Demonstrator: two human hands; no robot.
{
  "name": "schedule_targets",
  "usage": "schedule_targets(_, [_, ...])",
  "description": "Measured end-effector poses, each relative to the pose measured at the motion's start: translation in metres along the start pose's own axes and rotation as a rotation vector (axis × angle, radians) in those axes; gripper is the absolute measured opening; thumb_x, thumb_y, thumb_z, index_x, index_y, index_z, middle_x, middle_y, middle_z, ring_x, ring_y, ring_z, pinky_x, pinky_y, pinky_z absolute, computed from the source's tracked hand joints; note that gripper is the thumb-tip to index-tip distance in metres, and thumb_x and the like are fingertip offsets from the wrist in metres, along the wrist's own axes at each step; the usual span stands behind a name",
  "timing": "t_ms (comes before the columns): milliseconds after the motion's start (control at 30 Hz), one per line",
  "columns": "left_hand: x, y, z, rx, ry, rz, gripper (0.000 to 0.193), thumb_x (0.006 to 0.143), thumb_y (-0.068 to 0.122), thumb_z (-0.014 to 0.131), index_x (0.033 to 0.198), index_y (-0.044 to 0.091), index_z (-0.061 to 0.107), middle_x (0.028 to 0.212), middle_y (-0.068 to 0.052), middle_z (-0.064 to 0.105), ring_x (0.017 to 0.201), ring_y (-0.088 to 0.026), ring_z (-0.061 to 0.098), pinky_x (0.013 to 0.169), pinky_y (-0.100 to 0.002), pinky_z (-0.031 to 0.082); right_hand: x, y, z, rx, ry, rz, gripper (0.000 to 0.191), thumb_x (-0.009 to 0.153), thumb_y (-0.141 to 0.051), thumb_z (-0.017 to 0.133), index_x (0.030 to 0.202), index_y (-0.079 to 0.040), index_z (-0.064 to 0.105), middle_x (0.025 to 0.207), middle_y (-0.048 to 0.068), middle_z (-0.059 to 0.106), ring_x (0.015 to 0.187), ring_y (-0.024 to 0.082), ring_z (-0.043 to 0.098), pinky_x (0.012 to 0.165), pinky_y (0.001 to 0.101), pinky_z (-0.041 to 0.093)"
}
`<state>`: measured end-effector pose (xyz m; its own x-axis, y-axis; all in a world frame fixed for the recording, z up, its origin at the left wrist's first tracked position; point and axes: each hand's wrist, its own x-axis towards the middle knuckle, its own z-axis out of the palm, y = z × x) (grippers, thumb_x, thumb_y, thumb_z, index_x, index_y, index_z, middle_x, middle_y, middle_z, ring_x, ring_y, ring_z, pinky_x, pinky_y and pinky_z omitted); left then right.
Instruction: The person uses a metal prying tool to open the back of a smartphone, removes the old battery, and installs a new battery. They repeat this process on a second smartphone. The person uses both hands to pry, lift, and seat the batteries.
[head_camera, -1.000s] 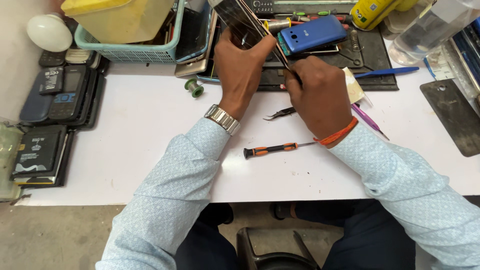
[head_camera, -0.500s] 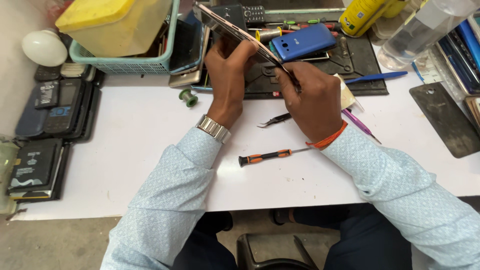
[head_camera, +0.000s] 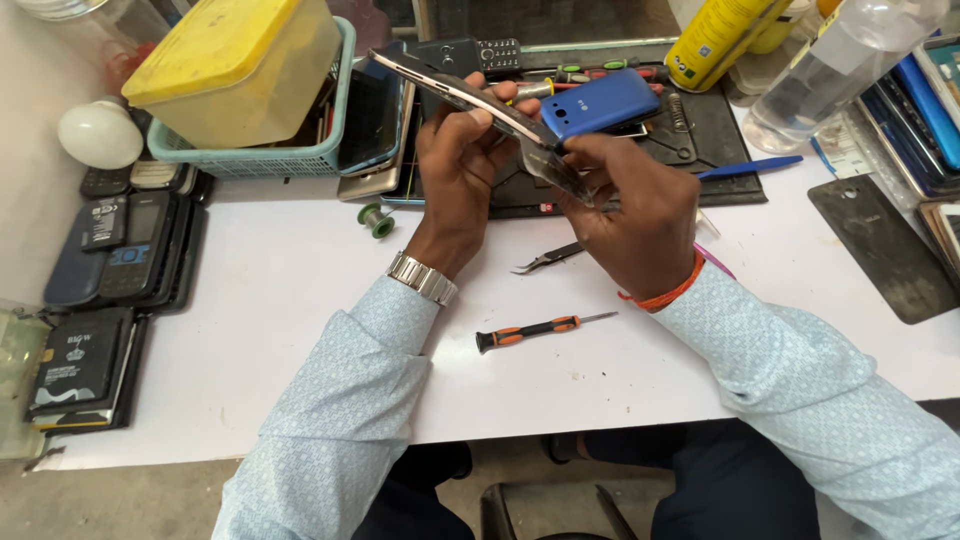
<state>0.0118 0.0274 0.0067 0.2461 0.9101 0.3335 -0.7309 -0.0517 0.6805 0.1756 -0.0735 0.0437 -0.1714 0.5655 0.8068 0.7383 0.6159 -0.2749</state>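
Phone (head_camera: 455, 90) tilted flatter than before, both hands gripping.

1. Both arms wear long pale blue shirt sleeves (head_camera: 330, 420) printed with a fine, small white pattern.
2. The left hand (head_camera: 460, 185) has a silver metal link wristwatch (head_camera: 422, 278) at its wrist.
3. The right hand (head_camera: 640, 215) has a thin orange thread band (head_camera: 668, 295) around its wrist.
4. Dark trousers (head_camera: 740, 480) cover the legs.
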Motion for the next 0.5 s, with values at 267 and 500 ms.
schedule_targets(267, [-0.003, -0.003, -0.003, -0.001, 0.026, -0.038, 0.06, 0.092, 0.018, 0.052, 0.144, -0.007, 0.036, 0.121, -0.019, 0.064, 0.115, -0.033, 0.069, 0.101, -0.051, 0.06, -0.002, 0.0, -0.001, -0.115, 0.02, -0.201, 0.03, 0.088, 0.006, 0.084, 0.111, 0.0, 0.067, 0.103, 0.014, 0.073, 0.09, 0.028, 0.075, 0.074, 0.0343, 0.06])
schedule_targets(500, [0.0, -0.011, -0.004, 0.065, 0.144, -0.013, 0.057, 0.091, 0.016, 0.056, 0.14, -0.009, 0.041, 0.117, -0.018, 0.065, 0.108, -0.032, 0.072, 0.096, -0.047, 0.062, -0.006, -0.003, 0.009, -0.189, -0.013, -0.057, 0.019, 0.091, 0.0, 0.081, 0.104, 0.001, 0.068, 0.088, 0.013, 0.069, 0.071, 0.029, 0.068, 0.061, 0.0379, 0.053])
